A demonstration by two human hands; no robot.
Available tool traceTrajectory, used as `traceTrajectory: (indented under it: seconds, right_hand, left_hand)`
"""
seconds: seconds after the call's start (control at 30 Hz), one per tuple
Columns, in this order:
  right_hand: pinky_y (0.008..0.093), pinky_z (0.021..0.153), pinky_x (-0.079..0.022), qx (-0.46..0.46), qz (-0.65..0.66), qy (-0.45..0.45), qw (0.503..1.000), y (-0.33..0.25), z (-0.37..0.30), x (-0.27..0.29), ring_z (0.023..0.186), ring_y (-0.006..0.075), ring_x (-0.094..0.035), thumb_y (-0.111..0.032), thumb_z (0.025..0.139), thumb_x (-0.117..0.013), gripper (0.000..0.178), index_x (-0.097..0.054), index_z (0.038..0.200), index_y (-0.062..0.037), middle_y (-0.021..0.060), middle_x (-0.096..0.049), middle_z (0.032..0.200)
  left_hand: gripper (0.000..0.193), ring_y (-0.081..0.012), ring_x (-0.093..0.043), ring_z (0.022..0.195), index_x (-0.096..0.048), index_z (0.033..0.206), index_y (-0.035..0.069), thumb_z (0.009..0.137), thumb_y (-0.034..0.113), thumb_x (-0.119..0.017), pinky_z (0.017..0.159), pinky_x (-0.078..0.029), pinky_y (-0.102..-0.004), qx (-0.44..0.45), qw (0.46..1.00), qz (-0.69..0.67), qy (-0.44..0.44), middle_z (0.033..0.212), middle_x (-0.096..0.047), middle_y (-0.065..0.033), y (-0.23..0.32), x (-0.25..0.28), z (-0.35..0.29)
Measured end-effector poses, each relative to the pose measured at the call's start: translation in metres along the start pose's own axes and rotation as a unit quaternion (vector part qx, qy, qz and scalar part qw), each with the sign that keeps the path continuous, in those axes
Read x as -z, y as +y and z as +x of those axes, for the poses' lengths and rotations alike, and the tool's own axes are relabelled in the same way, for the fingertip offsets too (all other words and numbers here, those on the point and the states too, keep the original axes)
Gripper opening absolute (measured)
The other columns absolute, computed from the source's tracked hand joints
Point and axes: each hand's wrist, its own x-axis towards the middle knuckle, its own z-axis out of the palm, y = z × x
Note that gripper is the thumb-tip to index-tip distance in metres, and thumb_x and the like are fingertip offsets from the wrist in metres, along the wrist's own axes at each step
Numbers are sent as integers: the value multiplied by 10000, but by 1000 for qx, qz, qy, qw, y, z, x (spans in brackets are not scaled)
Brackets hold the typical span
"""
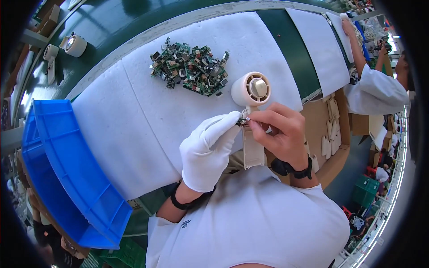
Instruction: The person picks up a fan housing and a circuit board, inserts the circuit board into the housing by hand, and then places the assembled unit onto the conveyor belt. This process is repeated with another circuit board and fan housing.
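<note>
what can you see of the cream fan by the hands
The cream, plastic-looking fan has a round head with openings ringing a silvery centre, over the white sheet. Its long handle runs toward the white shirt. The left hand and right hand meet at a circuit board by the handle's top; whether they touch the fan is unclear.

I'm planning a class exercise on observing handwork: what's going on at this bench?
A person's white-gloved left hand holds a small dark circuit board; the bare right hand pinches at it, over a cream plastic handheld fan. Beyond, a heap of small green circuit boards lies on a white foam-like sheet. A blue plastic bin sits at left.
</note>
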Motion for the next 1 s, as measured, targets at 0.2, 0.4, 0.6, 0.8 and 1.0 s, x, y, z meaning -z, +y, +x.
traceTrajectory:
  seconds: [0.2, 0.4, 0.6, 0.8, 1.0]
  right_hand:
    - [220, 461, -339, -32, 58, -68, 996, -11, -4, 10, 529, 64, -494, -1, 780, -746, 143, -777, 906, -62, 16, -641, 735]
    - [215, 520, -348, -142, 169, -184, 958, -3, 1, 23, 598, 63, -514, -11, 803, -751, 114, -782, 907, -47, 21, -654, 768]
    - [214, 576, -366, -251, 269, -204, 907, 4, 3, 24, 657, 65, -536, -25, 831, -759, 92, -787, 918, -25, 31, -663, 794]
    - [217, 572, -362, -165, 267, -185, 931, 6, 3, 20, 655, 60, -533, -38, 831, -781, 113, -790, 942, -23, 27, -662, 795]
    - [212, 559, -335, -222, 249, -205, 920, -3, 6, 25, 640, 40, -501, -53, 825, -798, 110, -784, 928, -14, 13, -640, 759]
  left_hand:
    - [314, -231, -708, 900, -723, 1170, 65, 868, -24, -734, 799, -558, -310, -10, 1000, -2, 9, 1064, -730, -116, 2, 3, -4]
    - [317, -232, -709, 903, -724, 1167, 67, 866, -31, -730, 803, -557, -310, 6, 1000, -9, 6, 1063, -731, -116, 2, 1, -2]
    - [320, -230, -710, 908, -724, 1170, 70, 866, -32, -730, 809, -556, -310, 6, 1000, -5, -6, 1063, -733, -115, 1, 2, 0]
    - [317, -229, -711, 911, -724, 1169, 68, 866, -26, -733, 813, -557, -311, 8, 1000, -9, -3, 1061, -734, -113, 1, 1, -1]
    - [309, -230, -712, 913, -727, 1158, 68, 863, -23, -739, 811, -559, -313, 9, 1000, -7, 0, 1065, -736, -115, 1, 2, -2]
